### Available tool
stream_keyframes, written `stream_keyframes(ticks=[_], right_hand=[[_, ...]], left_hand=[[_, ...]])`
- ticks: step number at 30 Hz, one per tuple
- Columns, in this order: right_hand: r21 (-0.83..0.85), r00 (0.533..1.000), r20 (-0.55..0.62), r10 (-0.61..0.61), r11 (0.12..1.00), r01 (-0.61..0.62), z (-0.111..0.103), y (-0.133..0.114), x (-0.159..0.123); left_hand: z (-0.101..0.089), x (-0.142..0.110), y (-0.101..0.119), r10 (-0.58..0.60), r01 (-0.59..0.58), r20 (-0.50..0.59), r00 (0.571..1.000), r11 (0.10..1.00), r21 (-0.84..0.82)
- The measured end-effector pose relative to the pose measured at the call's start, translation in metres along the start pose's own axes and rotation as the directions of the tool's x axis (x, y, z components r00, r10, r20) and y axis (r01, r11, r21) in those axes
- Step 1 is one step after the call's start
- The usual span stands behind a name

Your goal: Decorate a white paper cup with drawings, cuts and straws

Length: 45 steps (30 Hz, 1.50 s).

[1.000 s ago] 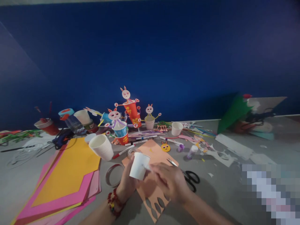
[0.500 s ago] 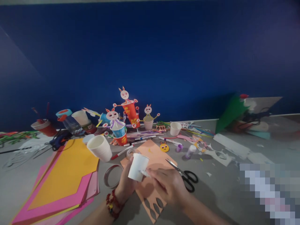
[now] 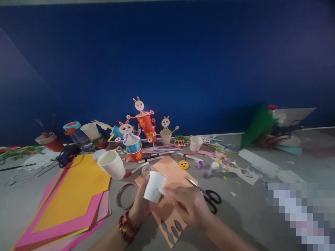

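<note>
My left hand [image 3: 141, 202], with a red bead bracelet [image 3: 127, 226] at the wrist, is closed around a small white paper cup [image 3: 155, 186] from its left side, the cup tilted slightly. Pinched in the fingers of my right hand [image 3: 187, 204] is a small pale pointed thing [image 3: 162, 191], its tip at the cup's side; its kind I cannot make out. Below both hands lies a peach paper sheet [image 3: 170, 167] with leaf-shaped cutouts. Black-handled scissors [image 3: 204, 191] rest just past my right hand. A tape roll [image 3: 126, 196] lies left of the cup.
Rabbit-faced cup figures [image 3: 133, 143] stand at the back. At left are stacked coloured papers [image 3: 78, 188] and a larger white cup stack [image 3: 112, 164]. A yellow rabbit face [image 3: 183, 164], a glue stick [image 3: 213, 169] and paper scraps [image 3: 240, 170] lie to the right.
The pale thing's tip has shifted slightly along the cup's side, and my right fingers have moved a little with it. My left hand keeps its hold on the cup.
</note>
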State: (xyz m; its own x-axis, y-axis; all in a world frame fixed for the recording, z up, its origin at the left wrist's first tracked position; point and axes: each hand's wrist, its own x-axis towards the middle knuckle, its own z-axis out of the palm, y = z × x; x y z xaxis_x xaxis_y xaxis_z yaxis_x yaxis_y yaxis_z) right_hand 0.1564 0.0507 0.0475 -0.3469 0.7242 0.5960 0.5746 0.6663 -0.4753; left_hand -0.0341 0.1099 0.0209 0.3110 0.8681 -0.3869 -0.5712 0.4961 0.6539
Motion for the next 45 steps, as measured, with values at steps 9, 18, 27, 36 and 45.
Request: stream_keyframes(ticks=[9, 18, 27, 36, 45], right_hand=[[-0.017, 1.000, 0.016, -0.008, 1.000, 0.008, 0.001, -0.002, 0.001], [-0.058, 0.997, 0.062, -0.049, 0.997, 0.052, 0.001, -0.005, 0.000], [-0.052, 0.994, 0.103, -0.034, 0.998, 0.039, 0.000, -0.014, 0.002], [-0.086, 0.995, 0.077, -0.057, 0.994, 0.064, 0.001, -0.013, 0.000], [-0.060, 0.995, 0.086, -0.056, 0.996, 0.062, 0.003, -0.015, -0.001]], left_hand=[[0.004, -0.002, 0.003, 0.001, -0.002, -0.016, 1.000, 1.000, -0.027], [0.008, -0.003, 0.003, 0.012, -0.009, 0.042, 0.999, 0.996, -0.086], [0.010, -0.005, 0.002, 0.043, -0.039, 0.041, 0.998, 0.994, -0.104], [0.011, -0.006, 0.001, 0.057, -0.057, 0.005, 0.998, 0.995, -0.076], [0.013, -0.008, 0.001, 0.066, -0.060, 0.053, 0.996, 0.993, -0.099]])
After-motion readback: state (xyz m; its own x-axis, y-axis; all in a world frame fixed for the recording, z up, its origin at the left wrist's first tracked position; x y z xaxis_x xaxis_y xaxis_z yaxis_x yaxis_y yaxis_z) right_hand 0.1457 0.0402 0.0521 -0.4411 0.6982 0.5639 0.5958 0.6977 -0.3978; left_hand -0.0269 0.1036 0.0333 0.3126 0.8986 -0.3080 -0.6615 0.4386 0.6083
